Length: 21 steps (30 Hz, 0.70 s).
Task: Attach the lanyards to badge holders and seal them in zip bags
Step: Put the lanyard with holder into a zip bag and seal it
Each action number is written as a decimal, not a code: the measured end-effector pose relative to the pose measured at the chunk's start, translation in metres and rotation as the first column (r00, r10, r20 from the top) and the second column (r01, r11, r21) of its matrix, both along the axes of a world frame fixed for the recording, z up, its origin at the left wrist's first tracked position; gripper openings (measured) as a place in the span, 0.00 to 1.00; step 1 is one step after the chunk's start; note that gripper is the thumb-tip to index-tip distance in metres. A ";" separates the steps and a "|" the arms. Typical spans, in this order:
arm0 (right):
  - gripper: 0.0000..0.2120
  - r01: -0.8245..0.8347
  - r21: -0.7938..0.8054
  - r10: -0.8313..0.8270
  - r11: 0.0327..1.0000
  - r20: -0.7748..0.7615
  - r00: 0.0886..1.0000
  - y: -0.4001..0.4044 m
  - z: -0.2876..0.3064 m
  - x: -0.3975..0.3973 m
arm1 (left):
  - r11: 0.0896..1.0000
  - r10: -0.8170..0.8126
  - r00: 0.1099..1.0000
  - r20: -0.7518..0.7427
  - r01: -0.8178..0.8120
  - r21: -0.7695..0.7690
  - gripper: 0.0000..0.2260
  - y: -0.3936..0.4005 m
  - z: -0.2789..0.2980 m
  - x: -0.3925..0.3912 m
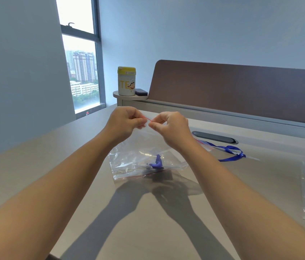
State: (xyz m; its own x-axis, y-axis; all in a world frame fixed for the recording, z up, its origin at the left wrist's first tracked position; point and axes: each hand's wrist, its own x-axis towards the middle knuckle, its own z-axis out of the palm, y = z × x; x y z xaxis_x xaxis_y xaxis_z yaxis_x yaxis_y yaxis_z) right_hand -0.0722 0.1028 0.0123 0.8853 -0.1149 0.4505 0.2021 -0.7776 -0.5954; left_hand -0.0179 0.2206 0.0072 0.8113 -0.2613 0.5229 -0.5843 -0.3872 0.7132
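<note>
Item: clear plastic zip bag (144, 158) with red seal strip, lifted above mid-bench (54, 158), blue lanyard (157, 163) sagging inside. Left hand (125, 121) and right hand (172, 126) each pinched the strip, evidently to press it closed.

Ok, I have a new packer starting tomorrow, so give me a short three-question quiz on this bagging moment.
1. True or false: both hands pinch the red-striped top edge of the zip bag.
2. Multiple choice: the blue lanyard in that bag is A) inside it, B) on top of it, C) under the table.
3. Fill in: a second blue lanyard lies on the table to the person's ____.

Key
1. True: the left hand and right hand pinch it, close together.
2. A.
3. Right.
</note>
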 end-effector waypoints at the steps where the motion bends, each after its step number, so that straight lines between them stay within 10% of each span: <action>1: 0.12 0.001 -0.001 -0.001 1.000 0.007 1.000 0.001 -0.001 0.002 | 1.000 -0.002 1.000 -0.003 0.002 -0.006 0.08 0.001 0.000 0.000; 21: 0.11 0.053 -0.228 -0.052 0.972 0.012 0.999 0.000 -0.022 0.026 | 0.996 0.072 0.996 0.058 -0.075 0.056 0.08 0.005 -0.019 0.016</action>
